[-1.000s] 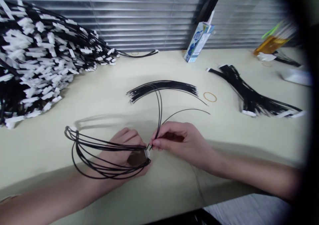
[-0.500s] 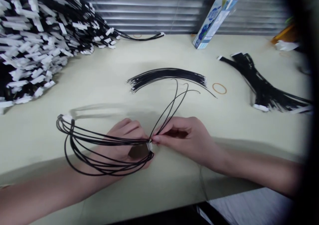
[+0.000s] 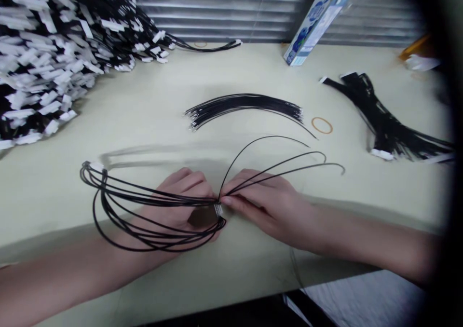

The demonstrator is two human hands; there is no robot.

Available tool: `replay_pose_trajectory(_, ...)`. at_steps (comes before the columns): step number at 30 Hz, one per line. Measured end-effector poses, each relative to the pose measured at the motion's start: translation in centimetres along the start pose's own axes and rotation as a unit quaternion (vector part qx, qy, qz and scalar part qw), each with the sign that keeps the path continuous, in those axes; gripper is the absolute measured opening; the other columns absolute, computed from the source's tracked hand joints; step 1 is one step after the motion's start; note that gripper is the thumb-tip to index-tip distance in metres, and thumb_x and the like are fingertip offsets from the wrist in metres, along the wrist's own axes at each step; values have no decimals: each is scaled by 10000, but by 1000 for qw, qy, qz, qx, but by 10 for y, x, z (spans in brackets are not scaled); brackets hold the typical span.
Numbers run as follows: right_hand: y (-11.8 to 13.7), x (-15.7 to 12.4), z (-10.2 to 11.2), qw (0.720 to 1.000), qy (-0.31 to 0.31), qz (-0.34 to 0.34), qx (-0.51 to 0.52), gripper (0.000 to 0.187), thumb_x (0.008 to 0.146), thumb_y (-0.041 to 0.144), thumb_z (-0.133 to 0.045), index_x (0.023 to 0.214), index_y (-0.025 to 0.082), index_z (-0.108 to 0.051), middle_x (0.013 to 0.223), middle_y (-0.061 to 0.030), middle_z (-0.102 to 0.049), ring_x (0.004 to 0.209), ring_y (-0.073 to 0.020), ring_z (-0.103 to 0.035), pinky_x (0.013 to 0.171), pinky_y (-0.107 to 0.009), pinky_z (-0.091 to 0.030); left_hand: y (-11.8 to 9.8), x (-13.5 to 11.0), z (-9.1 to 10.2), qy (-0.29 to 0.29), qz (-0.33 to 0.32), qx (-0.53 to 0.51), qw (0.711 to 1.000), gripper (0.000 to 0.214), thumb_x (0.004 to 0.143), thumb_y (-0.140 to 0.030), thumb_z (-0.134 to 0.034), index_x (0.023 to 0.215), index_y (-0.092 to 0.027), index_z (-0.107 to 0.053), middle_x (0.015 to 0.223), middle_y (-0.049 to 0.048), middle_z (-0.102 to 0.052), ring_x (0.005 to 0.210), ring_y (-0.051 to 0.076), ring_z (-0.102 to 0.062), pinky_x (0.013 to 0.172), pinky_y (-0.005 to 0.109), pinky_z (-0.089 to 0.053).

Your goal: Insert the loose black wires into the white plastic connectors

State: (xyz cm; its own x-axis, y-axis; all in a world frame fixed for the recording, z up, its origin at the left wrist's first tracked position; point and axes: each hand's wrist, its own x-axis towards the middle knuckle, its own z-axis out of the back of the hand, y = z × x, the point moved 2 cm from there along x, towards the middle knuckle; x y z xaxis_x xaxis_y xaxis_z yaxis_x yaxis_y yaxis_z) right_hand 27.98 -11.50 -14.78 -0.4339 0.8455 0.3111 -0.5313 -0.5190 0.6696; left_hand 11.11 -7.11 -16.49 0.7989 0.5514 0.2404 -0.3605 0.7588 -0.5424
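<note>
My left hand [image 3: 184, 197] is closed around a small white connector [image 3: 218, 210], its fingers partly behind the wires. Black wires [image 3: 144, 242] loop from this connector out to the left, where a second white connector [image 3: 97, 166] hangs over my left forearm. My right hand [image 3: 264, 201] pinches thin black wires [image 3: 278, 164] right beside the held connector. Two of their loose ends fan out to the right, while another wire arches above my right hand from the connector. Whether the pinched tips sit inside the connector is hidden by my fingertips.
Beyond my hands lies a bundle of cut black wires [image 3: 249, 101] with metal tips, beside a rubber band [image 3: 321, 125]. Finished-looking black cables [image 3: 383, 119] lie at right. A large heap of white-ended cables [image 3: 47, 66] fills the left. A drink carton [image 3: 314, 25] stands by the blinds.
The loose wires in my right hand have swung from pointing up to spreading rightward. My right fingers have closed in more tightly beside the connector. The view has shifted slightly.
</note>
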Motion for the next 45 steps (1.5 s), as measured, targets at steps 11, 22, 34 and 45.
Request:
replay_pose_trajectory(11, 3, -4, -1, 993, 73, 53, -72, 207, 934, 133, -416, 805, 173, -573, 757, -11, -574, 722, -123, -475, 690, -245, -431, -4, 0, -1, -22, -11, 21, 999, 117, 778, -275, -560, 740, -216, -466, 692, -9, -501, 672, 177, -419, 627, 315, -383)
replay_pose_trajectory(22, -1, -3, -8, 1000, 15, 21, -8, 110, 902, 156, -515, 845, 130, -605, 783, -20, -627, 751, -112, -542, 692, -218, -453, -4, 2, 0, -15, -24, 32, 999, 172, 725, -239, -635, 713, -204, -467, 682, -21, -474, 670, 165, -434, 618, 295, -381)
replay_pose_trajectory(34, -3, -6, 0, 992, -29, -120, 30, 70, 825, 226, -641, 760, 200, -647, 764, 46, -690, 687, -71, -627, 621, -159, -460, 0, -1, -2, -22, -21, 18, 999, 169, 727, -267, -659, 765, -217, -503, 685, -23, -486, 674, 169, -434, 631, 301, -389)
replay_pose_trajectory(45, -4, -5, -3, 992, -18, -128, 13, 104, 846, 243, -616, 772, 172, -637, 739, 48, -669, 625, -46, -578, 552, -147, -420, 0, -1, -2, -16, -24, 24, 999, 187, 729, -277, -652, 768, -223, -477, 697, -24, -475, 681, 173, -432, 636, 306, -396)
